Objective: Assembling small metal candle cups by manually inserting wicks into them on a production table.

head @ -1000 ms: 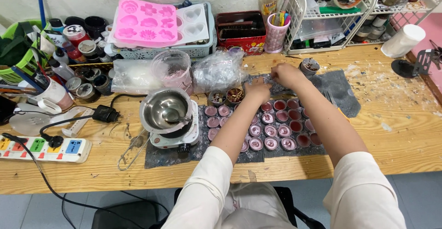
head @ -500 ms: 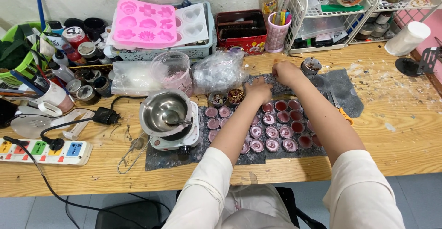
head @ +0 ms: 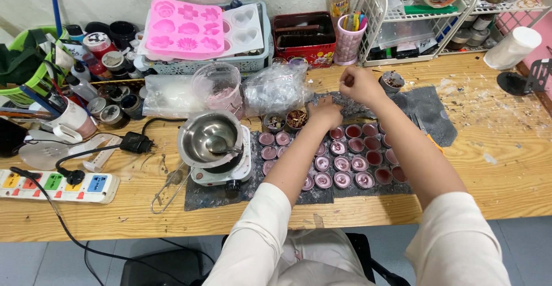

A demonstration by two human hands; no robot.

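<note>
Head view shows your left hand [head: 325, 112] curled with fingers together over the far end of the small round cups [head: 345, 159] of pink and dark red fill; whether it pinches anything you cannot tell from here. Those cups sit in close rows right under and just nearer you than that hand, on a dark mat [head: 428, 110]. Your right hand [head: 359, 84] hangs a little beyond, fingers bunched as if pinching something tiny, though what it grips is too small to see.

Both forearms lie low over the rows, so a dropped wrist or a dragging sleeve could tip a cup or smear its surface, if the fill is soft. Anything slipping from the right fingers would probably land in the wrong cup, since they stand almost touching.

Left of your left hand, a steel pot [head: 209, 137] rests on a small burner [head: 225, 174]; a sideways elbow may knock it. The crumpled clear bag [head: 277, 87] beyond your left hand could snag as you draw back.
</note>
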